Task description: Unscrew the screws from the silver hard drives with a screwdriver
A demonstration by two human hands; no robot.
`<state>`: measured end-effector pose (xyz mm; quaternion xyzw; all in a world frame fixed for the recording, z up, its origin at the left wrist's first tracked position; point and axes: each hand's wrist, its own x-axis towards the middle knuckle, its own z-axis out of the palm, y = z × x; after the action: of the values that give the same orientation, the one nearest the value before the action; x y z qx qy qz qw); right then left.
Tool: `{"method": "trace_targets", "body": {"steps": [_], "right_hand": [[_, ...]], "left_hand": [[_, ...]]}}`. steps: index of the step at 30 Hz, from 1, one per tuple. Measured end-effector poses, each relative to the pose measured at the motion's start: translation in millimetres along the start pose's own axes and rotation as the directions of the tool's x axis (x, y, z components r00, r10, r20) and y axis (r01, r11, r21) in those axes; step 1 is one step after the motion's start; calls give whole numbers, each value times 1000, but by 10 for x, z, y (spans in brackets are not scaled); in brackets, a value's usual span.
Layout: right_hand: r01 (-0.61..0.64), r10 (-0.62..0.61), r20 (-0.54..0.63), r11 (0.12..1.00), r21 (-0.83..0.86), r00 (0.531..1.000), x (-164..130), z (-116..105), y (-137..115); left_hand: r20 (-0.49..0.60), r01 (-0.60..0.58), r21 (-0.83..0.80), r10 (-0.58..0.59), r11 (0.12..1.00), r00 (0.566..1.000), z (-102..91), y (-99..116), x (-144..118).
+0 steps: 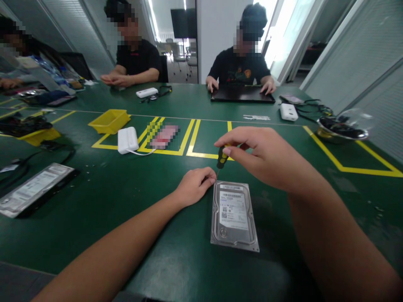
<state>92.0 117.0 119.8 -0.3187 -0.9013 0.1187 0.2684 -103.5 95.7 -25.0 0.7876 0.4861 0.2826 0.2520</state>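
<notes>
my right hand (255, 153) is closed around a small screwdriver (222, 158) with black and yellow handle, and its tip points down to the far left corner of the hard drive (234, 215). the drive lies flat, label up, on the green table (132, 197) in front of me. my left hand (193, 184) is curled, its fingers pinched together at that same corner, touching the drive edge. further left lie a second hard drive (33, 188), a white power bank (127, 139) and a yellow tray (109, 121).
</notes>
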Motion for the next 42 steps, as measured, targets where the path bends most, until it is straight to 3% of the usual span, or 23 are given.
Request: {"method": "trace_targets", "body": {"steps": [5,11,21,27,31,35,42], "right_hand": [[111,-109,21,990,-82,994,-20,-45,65],[113,-110,64,992,-55,992,-13,-68,71],[-4,7,27,994,-112,1000,12,-45,42],[-156,106,-148,912,-380,983,28,194,-21],[-188,101,-196,843,-505,975,5,318,-110],[-250,187,-171,816,-521,967,-4,312,-146],[-256,263,-36,886,-387,964,7,285,-119]], "left_hand": [[5,-2,-3,2,1000,1000,4,-3,2],[6,-5,-3,5,1000,1000,4,5,4],[5,4,20,-5,1000,1000,2,5,7],[-8,-9,14,9,1000,1000,19,6,15],[-20,-15,18,16,1000,1000,29,-3,16],[-11,-15,14,16,1000,1000,26,-6,15],[-18,5,26,-4,1000,1000,21,12,1]]}}
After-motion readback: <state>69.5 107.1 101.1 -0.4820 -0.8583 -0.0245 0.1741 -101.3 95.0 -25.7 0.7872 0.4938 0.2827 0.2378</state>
